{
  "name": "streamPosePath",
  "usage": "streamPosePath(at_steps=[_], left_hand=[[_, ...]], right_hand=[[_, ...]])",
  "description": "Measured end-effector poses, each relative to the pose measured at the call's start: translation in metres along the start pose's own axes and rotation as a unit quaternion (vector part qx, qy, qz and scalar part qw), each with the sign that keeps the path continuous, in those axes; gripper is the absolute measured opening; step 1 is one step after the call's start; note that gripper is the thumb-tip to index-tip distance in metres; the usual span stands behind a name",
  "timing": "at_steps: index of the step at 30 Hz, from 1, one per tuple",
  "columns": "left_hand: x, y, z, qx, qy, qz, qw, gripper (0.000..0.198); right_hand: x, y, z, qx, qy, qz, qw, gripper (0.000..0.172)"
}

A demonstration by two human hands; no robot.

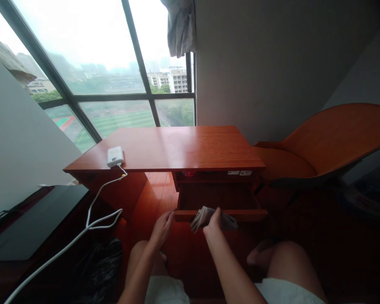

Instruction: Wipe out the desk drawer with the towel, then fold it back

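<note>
A wooden drawer (pixel 253 215) is pulled out from beneath the reddish-brown desk (pixel 183 147), and its inside shows dark. At the left end of the drawer front, my left hand (pixel 162 228) has its fingers closed against the corner. My right hand (pixel 213 223) is wrapped round a bunched greyish cloth (pixel 201 217), which lies against the top edge and face of the drawer front. Part of the cloth hangs down to the right of the hand. The palm side of both hands is hidden.
A white power bank (pixel 115 156) sits on the desk's left side, its white cable (pixel 88 211) running down to the lower left. An orange chair (pixel 329 147) stands right of the desk. A black plastic bag (pixel 98 270) lies low at left, near a dark panel (pixel 44 223).
</note>
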State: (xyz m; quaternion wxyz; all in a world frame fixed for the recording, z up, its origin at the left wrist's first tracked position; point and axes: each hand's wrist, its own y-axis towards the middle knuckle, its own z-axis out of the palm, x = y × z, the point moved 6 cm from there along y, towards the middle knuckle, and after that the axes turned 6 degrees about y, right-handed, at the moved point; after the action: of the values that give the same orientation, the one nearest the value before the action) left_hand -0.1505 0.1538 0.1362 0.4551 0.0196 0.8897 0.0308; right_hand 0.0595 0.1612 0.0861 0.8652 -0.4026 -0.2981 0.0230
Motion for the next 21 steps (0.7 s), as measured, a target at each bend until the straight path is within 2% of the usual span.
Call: streamPosePath(at_steps=[5, 10, 13, 17, 21], left_hand=[[-0.006, 0.005, -0.006, 0.068, -0.064, -0.025, 0.995, 0.048], [-0.013, 0.013, -0.013, 0.141, -0.116, -0.072, 0.981, 0.055], [-0.021, 0.020, -0.017, 0.155, -0.075, -0.055, 0.983, 0.051], [-0.029, 0.025, -0.020, 0.144, 0.018, -0.006, 0.989, 0.049], [-0.037, 0.025, -0.022, 0.137, 0.159, 0.078, 0.974, 0.044]], right_hand=[[-0.063, -0.024, 0.053, 0.062, 0.052, 0.154, 0.985, 0.053], [-0.107, -0.039, 0.087, 0.065, 0.129, 0.186, 0.972, 0.031], [-0.118, -0.044, 0.094, 0.082, 0.173, 0.179, 0.965, 0.025], [-0.117, -0.044, 0.093, 0.109, 0.206, 0.161, 0.959, 0.023], [-0.113, -0.038, 0.092, 0.130, 0.214, 0.138, 0.958, 0.018]])
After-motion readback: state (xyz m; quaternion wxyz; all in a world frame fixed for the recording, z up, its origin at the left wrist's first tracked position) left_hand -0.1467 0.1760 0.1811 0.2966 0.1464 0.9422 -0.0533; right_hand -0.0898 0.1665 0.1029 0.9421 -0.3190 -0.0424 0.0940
